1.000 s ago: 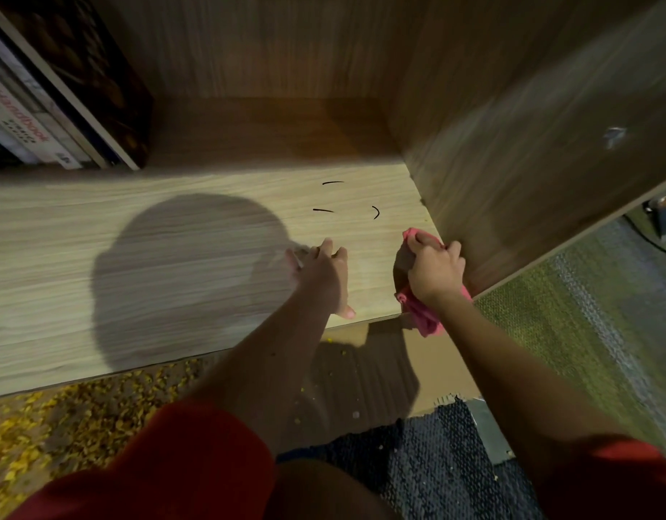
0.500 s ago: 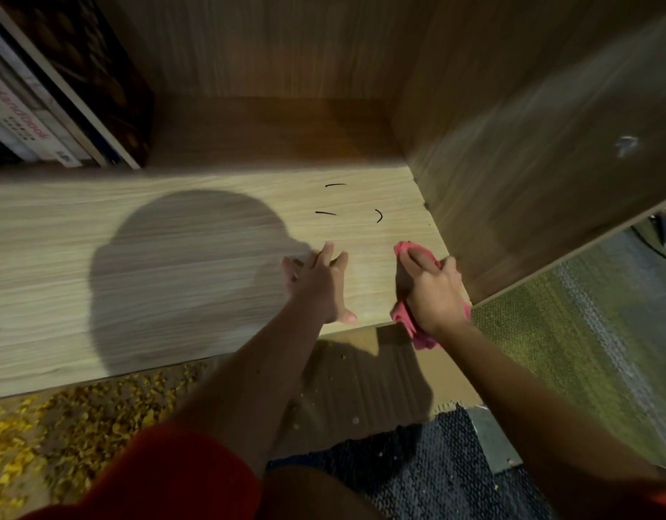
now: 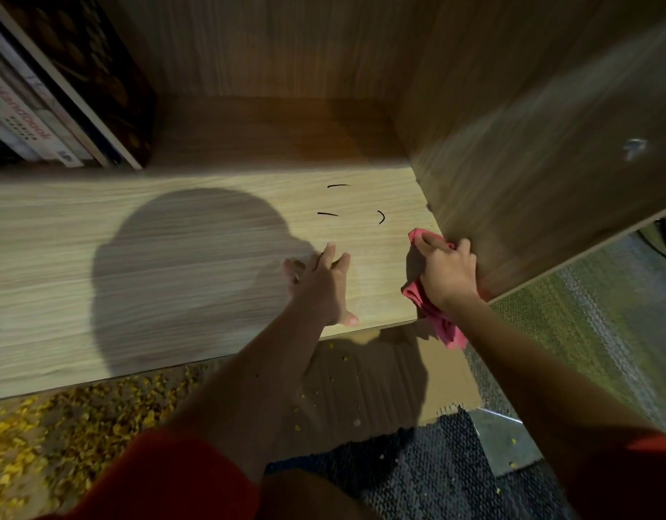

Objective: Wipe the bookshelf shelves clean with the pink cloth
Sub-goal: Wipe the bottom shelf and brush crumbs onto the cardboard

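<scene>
My right hand (image 3: pixel 446 273) gripped the pink cloth (image 3: pixel 438 322) in curled fingers at the shelf (image 3: pixel 173 257)'s front corner, against the side panel (image 3: pixel 511 163), to scrub there; my left hand (image 3: pixel 320 287) lay flat, fingers straight, steadying me.

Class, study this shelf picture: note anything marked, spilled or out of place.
Three short black marks streak the shelf beyond the pink cloth. Yellow crumbs lie scattered below its front edge.

Wooden shelf (image 3: pixel 173 257): books (image 3: pixel 42 118) back left, pink cloth (image 3: pixel 438 324) front right corner.
</scene>
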The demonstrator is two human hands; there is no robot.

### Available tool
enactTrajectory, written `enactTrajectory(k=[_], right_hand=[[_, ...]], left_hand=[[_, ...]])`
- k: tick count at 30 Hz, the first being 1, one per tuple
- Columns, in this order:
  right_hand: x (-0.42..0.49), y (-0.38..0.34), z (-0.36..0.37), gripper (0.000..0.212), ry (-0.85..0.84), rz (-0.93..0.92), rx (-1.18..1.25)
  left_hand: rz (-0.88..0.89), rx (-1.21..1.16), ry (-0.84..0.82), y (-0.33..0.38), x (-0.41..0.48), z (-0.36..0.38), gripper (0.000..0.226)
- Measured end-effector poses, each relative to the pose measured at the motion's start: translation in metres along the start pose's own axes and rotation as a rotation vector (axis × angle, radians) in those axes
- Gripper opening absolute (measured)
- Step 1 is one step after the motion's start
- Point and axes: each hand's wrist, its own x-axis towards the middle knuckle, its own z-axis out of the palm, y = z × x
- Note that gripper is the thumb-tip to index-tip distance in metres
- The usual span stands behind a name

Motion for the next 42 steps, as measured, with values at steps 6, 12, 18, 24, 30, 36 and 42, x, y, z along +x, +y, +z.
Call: enactTrajectory(k=[6,12,18,24,30,36,42], right_hand=[[-0.035,-0.007,0.014,0.063,0.035,-0.118,0.019],[-0.004,-0.012,0.009,0.062,0.025,-0.02,0.068],[-0.025,-0.017,0.013,0.064,0.053,-0.042,0.078],[0.014,-0.018,-0.002,0.047,-0.017,0.075,0.124],[-0.029,-0.011,0.018,0.065,0.073,-0.181,0.01],[0.003,-0.023,0.002,0.059,0.009,0.042,0.107],[-0.026,-0.019,0.016,0.064,0.101,-0.203,0.068]], left_hand=[[-0.005,0.018,-0.005,0.002,0.001,-0.002,0.105],[-0.014,0.049,-0.003,0.004,0.0,-0.002,0.104],[-0.012,0.05,-0.011,0.003,0.0,-0.002,0.105],[-0.008,0.032,-0.004,0.003,-0.001,-0.001,0.104],[0.004,0.035,-0.016,0.0,0.002,-0.001,0.104],[-0.002,0.053,-0.009,0.0,0.001,0.0,0.104],[-0.003,0.04,-0.012,0.0,0.002,0.0,0.104]])
